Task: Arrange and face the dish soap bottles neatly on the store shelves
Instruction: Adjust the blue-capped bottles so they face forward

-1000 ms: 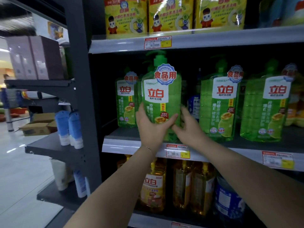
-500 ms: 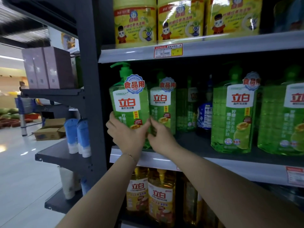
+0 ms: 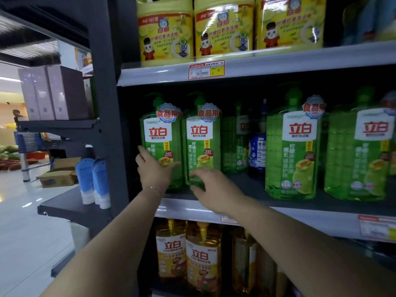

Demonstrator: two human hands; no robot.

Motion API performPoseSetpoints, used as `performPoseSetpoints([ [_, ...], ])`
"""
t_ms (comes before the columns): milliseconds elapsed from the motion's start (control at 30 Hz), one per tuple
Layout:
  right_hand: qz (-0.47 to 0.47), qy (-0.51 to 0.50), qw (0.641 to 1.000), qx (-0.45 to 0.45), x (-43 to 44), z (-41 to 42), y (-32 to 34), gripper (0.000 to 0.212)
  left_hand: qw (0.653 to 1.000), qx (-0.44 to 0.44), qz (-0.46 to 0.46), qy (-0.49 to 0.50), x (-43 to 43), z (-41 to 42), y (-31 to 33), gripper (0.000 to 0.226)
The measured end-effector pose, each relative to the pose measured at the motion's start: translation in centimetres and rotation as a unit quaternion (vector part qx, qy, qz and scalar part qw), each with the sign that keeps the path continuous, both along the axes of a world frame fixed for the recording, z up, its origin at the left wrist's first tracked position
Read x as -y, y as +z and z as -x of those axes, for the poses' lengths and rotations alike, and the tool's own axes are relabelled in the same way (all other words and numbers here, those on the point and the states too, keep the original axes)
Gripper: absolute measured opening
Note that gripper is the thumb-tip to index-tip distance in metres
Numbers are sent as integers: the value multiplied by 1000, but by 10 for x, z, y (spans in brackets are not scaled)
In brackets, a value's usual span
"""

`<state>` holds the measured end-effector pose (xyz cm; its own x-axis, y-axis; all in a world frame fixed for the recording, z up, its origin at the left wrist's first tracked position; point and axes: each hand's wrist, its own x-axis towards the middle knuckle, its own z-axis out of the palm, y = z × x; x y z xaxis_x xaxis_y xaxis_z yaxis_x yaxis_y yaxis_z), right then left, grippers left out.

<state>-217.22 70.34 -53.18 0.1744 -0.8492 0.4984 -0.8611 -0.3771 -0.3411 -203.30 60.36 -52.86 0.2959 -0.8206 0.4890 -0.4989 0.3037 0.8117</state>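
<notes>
Looks partly done. Just right of the dark grey metal upright post point(image 3: 107, 125), on the pale grey metal middle shelf point(image 3: 300, 219): a slim translucent green plastic pump bottle point(image 3: 159, 144) and its twin green pump bottle point(image 3: 202, 146), upright, side by side, white labels square to the aisle. Further right of the post, set deep in shadow: dim green back-row bottles point(image 3: 235, 144) and a blue-and-white patterned bottle point(image 3: 257, 151) (the odd one among the green), not yet drawn to the front, so probably the work left. Furthest from the post: a broad ribbed green plastic jug point(image 3: 293, 151) and a second ribbed green jug point(image 3: 360, 155), labels forward, near the shelf front.

Left hand point(image 3: 154, 170) flat against the lower part of the slim translucent green plastic pump bottle, fingers point(image 3: 142, 152) straight and spread, thumb across the front, pressing rather than clasping. Right hand point(image 3: 211, 189) at the foot of the twin green pump bottle, fingers point(image 3: 196, 173) curled over its base, apparently holding it.

Rigid tinted plastic throughout, smooth and glossy, likely slick to the touch. Flat-fronted bodies, narrow pump necks, round badge labels at the shoulders; horizontal ribbing on the jugs.
</notes>
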Motion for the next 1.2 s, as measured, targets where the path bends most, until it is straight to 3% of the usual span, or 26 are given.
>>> performPoseSetpoints([
  [100,99,-79,990,-55,-10,30,3,27,993,88,24,76,-17,9,-7,98],
  [167,161,-135,976,-60,-17,53,3,24,976,174,97,88,-30,19,-12,81],
  [300,230,-186,954,41,-38,99,1,20,924,263,266,-75,-52,61,-14,65],
  [367,256,-201,941,96,-50,121,-2,21,914,239,239,-223,-68,94,-11,71],
  [433,257,-235,928,131,-62,138,-5,26,900,161,141,-380,-84,130,-7,86],
  [533,201,-285,919,182,-69,164,-9,48,877,44,41,-476,-87,180,-10,94],
  [600,113,-279,917,260,-71,176,-6,69,882,-4,24,-470,-84,202,-14,98],
  [667,30,-238,918,314,-72,181,-3,76,889,-31,33,-455,-81,211,-16,107],
  [833,-33,-183,941,283,-57,171,-4,86,914,3,80,-397,-71,194,-25,118],
  [967,-74,-89,941,316,-35,146,-4,66,959,63,121,-247,-70,162,-32,120],
  [1033,-91,-74,950,290,-30,133,-2,52,972,106,136,-162,-69,147,-34,120],
  [1133,-33,-147,965,214,-22,133,-3,35,967,194,158,-42,-64,135,-33,120],
  [1200,-4,-188,958,217,-18,142,-3,31,959,233,161,-12,-59,132,-31,120],
])
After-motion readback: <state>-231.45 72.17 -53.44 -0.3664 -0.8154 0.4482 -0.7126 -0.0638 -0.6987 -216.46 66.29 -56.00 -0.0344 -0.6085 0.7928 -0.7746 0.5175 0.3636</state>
